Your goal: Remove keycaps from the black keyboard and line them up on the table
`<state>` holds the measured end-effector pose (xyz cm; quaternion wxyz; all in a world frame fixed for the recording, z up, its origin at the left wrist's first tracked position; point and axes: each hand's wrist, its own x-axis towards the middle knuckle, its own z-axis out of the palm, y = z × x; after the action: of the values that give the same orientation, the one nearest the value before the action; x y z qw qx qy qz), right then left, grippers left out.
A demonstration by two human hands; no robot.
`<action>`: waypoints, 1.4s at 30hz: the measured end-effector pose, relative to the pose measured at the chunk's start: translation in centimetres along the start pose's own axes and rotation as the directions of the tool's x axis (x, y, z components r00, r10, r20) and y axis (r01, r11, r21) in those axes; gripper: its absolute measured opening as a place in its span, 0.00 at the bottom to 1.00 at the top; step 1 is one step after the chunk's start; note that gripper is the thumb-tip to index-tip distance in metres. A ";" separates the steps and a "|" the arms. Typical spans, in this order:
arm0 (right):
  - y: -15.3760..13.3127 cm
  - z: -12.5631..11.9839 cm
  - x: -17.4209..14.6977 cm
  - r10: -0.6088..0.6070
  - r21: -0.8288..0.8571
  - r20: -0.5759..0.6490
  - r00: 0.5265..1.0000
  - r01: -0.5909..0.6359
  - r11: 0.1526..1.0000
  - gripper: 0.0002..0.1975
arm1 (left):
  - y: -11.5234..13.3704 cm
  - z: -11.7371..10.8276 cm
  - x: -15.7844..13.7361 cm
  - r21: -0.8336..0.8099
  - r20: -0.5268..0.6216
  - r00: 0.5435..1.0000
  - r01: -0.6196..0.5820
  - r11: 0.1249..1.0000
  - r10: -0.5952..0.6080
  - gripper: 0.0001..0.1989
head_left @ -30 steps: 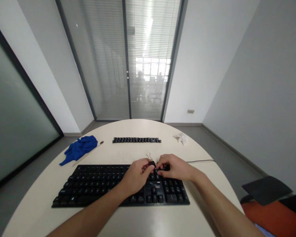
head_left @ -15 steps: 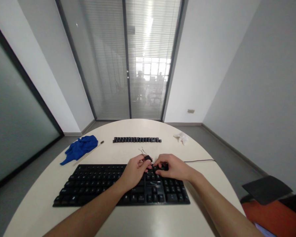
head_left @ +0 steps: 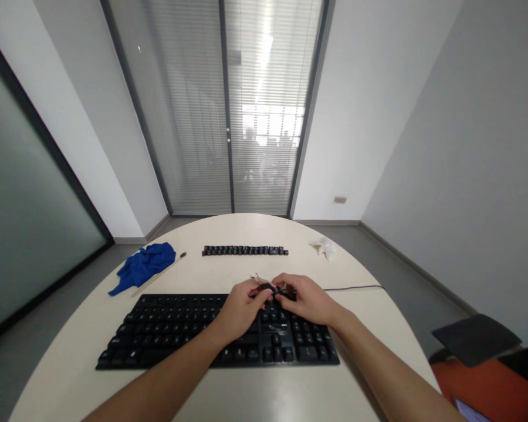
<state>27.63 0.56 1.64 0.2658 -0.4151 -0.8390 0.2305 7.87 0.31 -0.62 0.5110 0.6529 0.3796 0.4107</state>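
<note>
A black keyboard (head_left: 180, 328) lies across the table in front of me. Over its upper right part, my left hand (head_left: 243, 305) pinches a wire keycap puller (head_left: 267, 287) by its dark body. The thin wire ends point away from me. My right hand (head_left: 305, 298) is right beside it, with thumb and fingertips closed near the puller's body. What those fingertips hold is small, dark and mostly hidden. Beyond the hands, loose black keycaps (head_left: 245, 250) stand in a neat row.
At the left lie a blue cloth (head_left: 147, 266) and a thin brush (head_left: 161, 274). A crumpled white tissue (head_left: 324, 247) sits at the far right of the round table (head_left: 255, 398). The keyboard cable (head_left: 356, 287) runs off the right edge. An orange chair (head_left: 488, 381) stands at the lower right.
The keycap puller has come down and tilted lower in my left hand. My fingertips are now closer together, the right hand having shifted slightly left.
</note>
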 end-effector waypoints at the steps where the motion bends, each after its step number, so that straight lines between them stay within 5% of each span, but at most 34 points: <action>1: 0.1 0.0 0.0 -0.012 0.026 0.013 1.000 0.011 1.000 0.11 | 0.0 0.0 0.0 0.001 0.000 1.000 -0.001 1.000 0.001 0.12; 9: 0.6 -0.5 -0.1 0.030 0.204 0.051 0.998 -0.040 0.978 0.14 | 0.2 0.0 -0.1 0.022 0.011 1.000 -0.011 1.000 0.011 0.12; 14: 2.8 -0.2 0.2 0.133 0.190 -0.103 0.986 -0.111 0.975 0.15 | 0.0 0.0 -0.1 0.054 0.019 1.000 0.005 0.999 -0.006 0.11; 19: 7.1 -0.7 0.3 0.302 0.100 -0.333 0.893 -0.286 0.953 0.15 | -0.3 0.0 -0.1 0.122 0.011 1.000 -0.009 0.992 0.008 0.12; 24: 9.4 -1.6 0.2 0.414 -0.028 -0.397 0.819 -0.462 0.886 0.15 | 0.1 -0.1 -0.1 0.144 0.015 1.000 -0.022 0.989 0.020 0.11; 42: 11.3 -1.0 4.3 0.422 -0.193 -0.492 0.762 -0.568 0.800 0.15 | 0.4 0.1 -0.1 0.173 0.015 1.000 0.006 0.985 -0.009 0.12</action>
<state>32.54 10.45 -3.39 0.2967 -0.7027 -0.6444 0.0533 7.97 0.08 -0.24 0.4567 0.6966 0.4124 0.3690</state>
